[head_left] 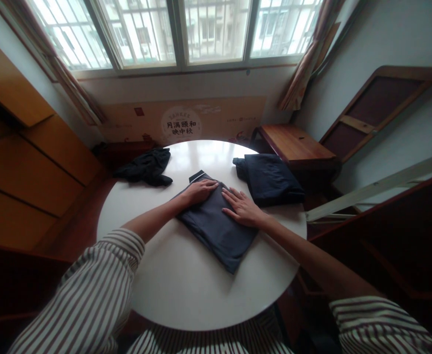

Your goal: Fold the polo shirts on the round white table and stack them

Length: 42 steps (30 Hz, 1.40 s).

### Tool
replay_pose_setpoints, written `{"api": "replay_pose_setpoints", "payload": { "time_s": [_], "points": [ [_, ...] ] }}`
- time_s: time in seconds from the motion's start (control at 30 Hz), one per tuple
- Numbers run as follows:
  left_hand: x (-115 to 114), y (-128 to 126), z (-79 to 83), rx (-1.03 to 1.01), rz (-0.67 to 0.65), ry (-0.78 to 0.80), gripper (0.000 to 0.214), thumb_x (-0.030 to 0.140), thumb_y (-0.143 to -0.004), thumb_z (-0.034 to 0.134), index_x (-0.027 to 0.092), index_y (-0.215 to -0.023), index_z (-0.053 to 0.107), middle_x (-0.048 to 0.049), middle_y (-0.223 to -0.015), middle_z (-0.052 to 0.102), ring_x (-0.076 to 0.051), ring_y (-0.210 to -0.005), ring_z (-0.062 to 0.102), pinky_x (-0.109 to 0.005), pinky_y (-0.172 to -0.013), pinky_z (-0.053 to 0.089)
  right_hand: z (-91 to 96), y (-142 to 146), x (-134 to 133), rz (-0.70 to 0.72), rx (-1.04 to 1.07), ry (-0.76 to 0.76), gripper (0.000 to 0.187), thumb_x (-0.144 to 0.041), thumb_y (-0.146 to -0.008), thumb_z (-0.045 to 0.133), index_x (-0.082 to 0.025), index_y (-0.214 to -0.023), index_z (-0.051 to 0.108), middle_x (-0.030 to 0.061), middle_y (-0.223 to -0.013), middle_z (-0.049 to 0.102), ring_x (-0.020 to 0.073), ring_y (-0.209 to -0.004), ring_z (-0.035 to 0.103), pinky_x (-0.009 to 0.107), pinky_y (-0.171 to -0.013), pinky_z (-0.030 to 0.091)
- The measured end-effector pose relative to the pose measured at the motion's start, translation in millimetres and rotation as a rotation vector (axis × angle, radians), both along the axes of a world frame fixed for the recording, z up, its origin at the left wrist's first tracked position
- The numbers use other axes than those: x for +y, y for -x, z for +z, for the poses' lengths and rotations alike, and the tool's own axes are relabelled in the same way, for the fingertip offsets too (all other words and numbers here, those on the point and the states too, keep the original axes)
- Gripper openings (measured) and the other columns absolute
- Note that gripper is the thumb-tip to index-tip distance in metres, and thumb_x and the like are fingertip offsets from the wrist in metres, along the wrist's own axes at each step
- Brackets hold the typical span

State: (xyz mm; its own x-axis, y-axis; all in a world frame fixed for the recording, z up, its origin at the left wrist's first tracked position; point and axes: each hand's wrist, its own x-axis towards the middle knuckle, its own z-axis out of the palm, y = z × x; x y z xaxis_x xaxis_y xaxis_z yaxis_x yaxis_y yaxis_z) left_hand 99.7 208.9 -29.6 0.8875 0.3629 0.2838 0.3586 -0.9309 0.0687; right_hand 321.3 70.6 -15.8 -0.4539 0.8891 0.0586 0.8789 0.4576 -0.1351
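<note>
A folded dark grey garment (216, 231) lies in the middle of the round white table (186, 290). My left hand (200, 191) rests flat on its far left part, fingers stretched out. My right hand (241, 206) lies flat on its right side, fingers spread. Neither hand grips anything. Both arms come in from striped sleeves at the bottom of the view.
A crumpled black garment (146, 167) sits at the table's far left. A folded dark navy garment (271, 178) lies at the far right edge. Beyond stand a wooden side table (293, 142), a printed cardboard box (182, 120) under the window, and wooden cabinets (27, 162) on the left.
</note>
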Motion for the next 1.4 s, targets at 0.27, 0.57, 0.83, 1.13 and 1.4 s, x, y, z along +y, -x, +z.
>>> {"api": "replay_pose_setpoints", "payload": {
  "time_s": [0.27, 0.57, 0.83, 1.13, 1.4],
  "points": [
    [-3.9, 0.3, 9.1, -0.067, 0.022, 0.116, 0.061, -0.002, -0.082, 0.042, 0.021, -0.136, 0.058, -0.0079, -0.138, 0.061, -0.019, -0.123, 0.061, -0.036, -0.108, 0.048, -13.0, -22.5, -62.5, -0.082, -0.012, -0.109, 0.064, -0.052, -0.101, 0.037, -0.020, -0.156, 0.034, 0.0062, -0.163, 0.026, 0.0320, -0.152, 0.015, 0.051, -0.120, 0.020],
    [-75.7, 95.4, 35.4, -0.272, 0.141, 0.213, 0.036, 0.015, -0.091, 0.048, 0.016, -0.121, 0.066, -0.0127, -0.122, 0.067, -0.024, -0.115, 0.061, -0.041, -0.105, 0.048, 5.3, -4.9, -93.2, -0.022, 0.128, -0.197, 0.050, -0.045, -0.101, 0.045, -0.013, -0.138, 0.057, 0.0163, -0.149, 0.049, 0.0338, -0.143, 0.036, 0.061, -0.116, 0.026],
    [-85.7, 123.6, 31.0, -0.375, 0.840, 0.562, 0.061, 0.062, -0.087, 0.055, 0.010, -0.119, 0.065, -0.0159, -0.109, 0.071, -0.027, -0.093, 0.069, -0.038, -0.085, 0.055, 17.5, 55.7, -137.5, 0.163, 0.177, -0.204, 0.065, -0.046, -0.087, 0.066, -0.003, -0.134, 0.058, 0.0250, -0.136, 0.058, 0.0401, -0.131, 0.049, 0.054, -0.104, 0.049],
    [-80.1, 93.7, 41.6, -0.144, 0.761, 0.475, 0.051, 0.043, -0.077, 0.076, 0.014, -0.118, 0.065, -0.0130, -0.109, 0.069, -0.029, -0.103, 0.065, -0.038, -0.095, 0.049, -6.4, 99.5, -164.0, 0.073, 0.029, -0.352, 0.043, -0.007, -0.082, 0.056, 0.007, -0.122, 0.063, 0.0327, -0.131, 0.059, 0.0390, -0.127, 0.055, 0.046, -0.101, 0.052],
    [-149.7, 92.0, 70.5, -0.117, 0.862, 0.442, 0.052, 0.049, -0.095, 0.053, 0.020, -0.139, 0.051, -0.0040, -0.073, 0.069, -0.026, -0.076, 0.070, -0.036, -0.081, 0.051, 63.8, 28.8, -59.6, -0.214, 0.539, 0.040, 0.027, -0.035, -0.096, 0.055, -0.015, -0.095, 0.073, 0.0119, -0.099, 0.074, 0.0216, -0.091, 0.070, 0.031, -0.086, 0.053]
  ]
}}
